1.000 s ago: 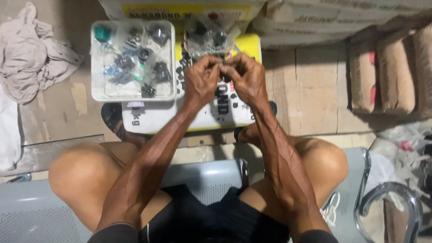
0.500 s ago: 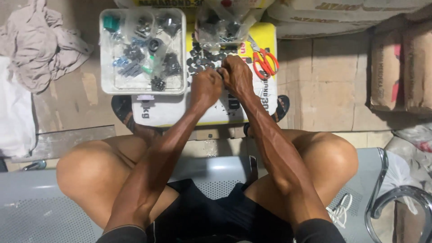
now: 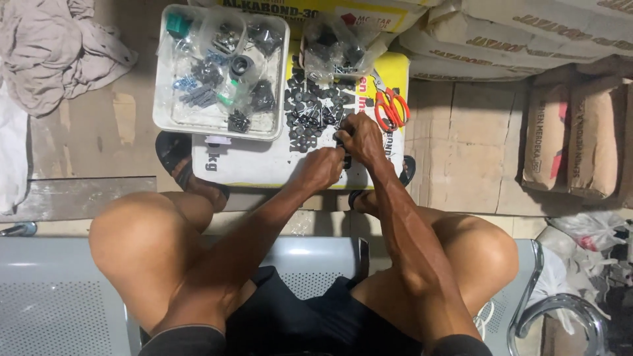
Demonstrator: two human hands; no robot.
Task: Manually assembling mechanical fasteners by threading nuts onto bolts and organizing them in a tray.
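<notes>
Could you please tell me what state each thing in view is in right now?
left hand: pinching a small dark part.
right hand: closed on the same part.
small black parts: loose, scattered on the sack.
scissors: lying closed.
white tray: uncovered, holding bagged hardware.
clear bag: open.

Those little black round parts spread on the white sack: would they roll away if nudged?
Probably. The small black parts look round and loose, so a push would likely scatter them. They look light. The sack beneath looks soft, which may slow rolling.
</notes>
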